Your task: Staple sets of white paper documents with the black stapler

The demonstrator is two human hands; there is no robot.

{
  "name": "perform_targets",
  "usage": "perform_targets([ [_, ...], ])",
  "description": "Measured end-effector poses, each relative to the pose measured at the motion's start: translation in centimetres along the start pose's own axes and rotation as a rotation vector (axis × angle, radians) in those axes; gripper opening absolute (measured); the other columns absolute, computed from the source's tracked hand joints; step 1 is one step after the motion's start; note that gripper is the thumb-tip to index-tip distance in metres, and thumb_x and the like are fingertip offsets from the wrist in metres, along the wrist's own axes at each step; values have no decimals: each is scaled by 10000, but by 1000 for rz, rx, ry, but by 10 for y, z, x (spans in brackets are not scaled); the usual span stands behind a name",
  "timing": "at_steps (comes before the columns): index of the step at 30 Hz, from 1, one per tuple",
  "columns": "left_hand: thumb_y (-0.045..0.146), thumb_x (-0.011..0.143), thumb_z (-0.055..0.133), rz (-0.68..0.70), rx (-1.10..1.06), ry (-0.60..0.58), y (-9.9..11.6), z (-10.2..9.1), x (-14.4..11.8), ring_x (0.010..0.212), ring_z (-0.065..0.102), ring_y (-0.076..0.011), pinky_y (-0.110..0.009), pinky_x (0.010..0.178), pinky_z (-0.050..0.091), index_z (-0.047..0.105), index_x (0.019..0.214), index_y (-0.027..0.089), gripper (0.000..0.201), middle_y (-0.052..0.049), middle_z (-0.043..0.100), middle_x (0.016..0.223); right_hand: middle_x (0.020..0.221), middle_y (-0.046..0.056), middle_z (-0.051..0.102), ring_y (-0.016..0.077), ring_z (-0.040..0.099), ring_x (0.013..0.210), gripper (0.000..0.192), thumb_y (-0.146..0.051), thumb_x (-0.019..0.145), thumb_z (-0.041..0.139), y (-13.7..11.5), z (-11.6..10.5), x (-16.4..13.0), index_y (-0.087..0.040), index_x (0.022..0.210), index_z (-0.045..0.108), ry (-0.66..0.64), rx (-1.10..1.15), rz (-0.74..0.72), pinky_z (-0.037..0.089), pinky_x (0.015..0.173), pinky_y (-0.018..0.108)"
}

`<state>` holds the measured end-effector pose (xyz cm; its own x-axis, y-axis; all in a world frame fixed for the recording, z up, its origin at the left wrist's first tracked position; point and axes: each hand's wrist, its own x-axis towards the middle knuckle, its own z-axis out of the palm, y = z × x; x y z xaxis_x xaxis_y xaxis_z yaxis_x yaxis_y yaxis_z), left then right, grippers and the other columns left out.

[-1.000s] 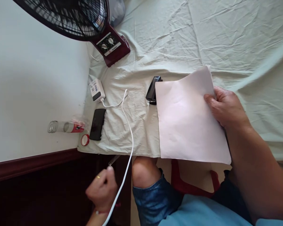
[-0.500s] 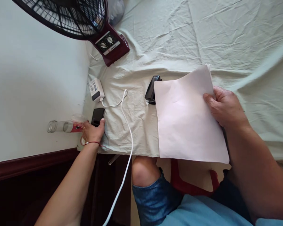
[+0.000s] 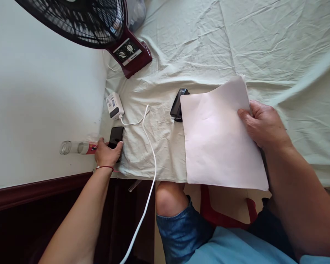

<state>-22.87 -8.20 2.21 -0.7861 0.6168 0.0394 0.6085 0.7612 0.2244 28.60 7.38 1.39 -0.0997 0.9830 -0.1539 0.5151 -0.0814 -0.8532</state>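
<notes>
Left hand [image 3: 107, 153]: over the black phone [image 3: 117, 135], thumb at its right edge, fingers at its left side, spread across its width. Can't tell if they grip it. Phone lies flat on the pale tablecloth [image 3: 264, 47], near the table's left end, lower part mostly hidden by the hand. Red bracelet [image 3: 106, 167] on that wrist.

Right hand [image 3: 268, 126]: pinching the white paper [image 3: 222, 143] at its right edge, thumb on top, other fingers out of sight beneath. Paper reaches slightly past the table's front edge.

Black stapler [image 3: 179, 103]: at the paper's far left corner, partly covered by it in this view; can't tell if they touch.

Glass bottle [image 3: 79, 147], red label: just beside left fingers, contact unclear. White boxy device [image 3: 114, 105]: just beyond the phone; its white cable [image 3: 154, 157] bends on the cloth, then drops over the front edge. Dark red fan [image 3: 130, 55]: farther back, on the left.
</notes>
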Motion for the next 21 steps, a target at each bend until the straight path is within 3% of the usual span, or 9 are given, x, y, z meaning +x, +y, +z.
perform_targets([
  [4,429,834,835,-14,31,-4,2,-4,-17,1433,571,-566,-738,1212,396,407,1546,31,921,-328,617,1534,842,65,720,261,597,782,196,-397,975,604,-1,0,0,-276,843,682,-5,9,8,482,761,422],
  [7,375,886,733,43,60,41,-8,-6,-53,1525,504,-527,-646,1278,364,381,1615,-1,892,-354,487,1664,871,69,728,265,606,795,179,-384,972,610,-1,0,1,-274,845,673,-14,2,16,479,786,430],
  [9,289,892,633,109,155,127,-23,-6,-90,1426,597,-492,-599,1212,447,596,1432,13,607,-326,653,1485,884,74,726,270,610,800,175,-386,971,620,-2,-1,2,-275,845,666,-17,-11,28,477,807,439],
  [11,192,857,556,200,177,148,-39,-8,-133,1101,742,-398,-510,996,569,744,983,163,229,-183,800,1080,884,77,720,273,614,798,173,-383,971,618,-2,-1,1,-273,847,665,-17,-22,32,479,816,442],
  [12,151,841,530,300,131,109,-45,-10,-156,868,751,-319,-433,841,583,702,784,211,192,-104,780,862,885,75,719,271,616,795,168,-376,973,608,-3,0,1,-271,857,669,-14,-24,28,480,813,440],
  [14,47,782,510,604,-10,20,-48,-14,-201,601,654,-190,-308,621,495,626,631,228,263,-5,671,633,892,69,720,262,615,791,157,-353,974,580,-4,0,0,-269,878,672,-6,-25,14,476,799,427],
  [16,-38,770,516,851,-150,-5,-37,-18,-242,522,542,-133,-270,562,421,572,647,218,289,34,553,571,882,58,716,246,604,779,153,-335,970,561,-5,1,-1,-265,875,658,-7,-28,6,462,783,409],
  [21,-44,813,457,998,-456,-127,38,-7,-313,567,462,-146,-301,560,346,481,751,226,278,16,498,610,816,33,672,208,558,759,145,-310,961,562,-9,0,-1,-246,849,630,-6,-77,23,416,782,378],
])
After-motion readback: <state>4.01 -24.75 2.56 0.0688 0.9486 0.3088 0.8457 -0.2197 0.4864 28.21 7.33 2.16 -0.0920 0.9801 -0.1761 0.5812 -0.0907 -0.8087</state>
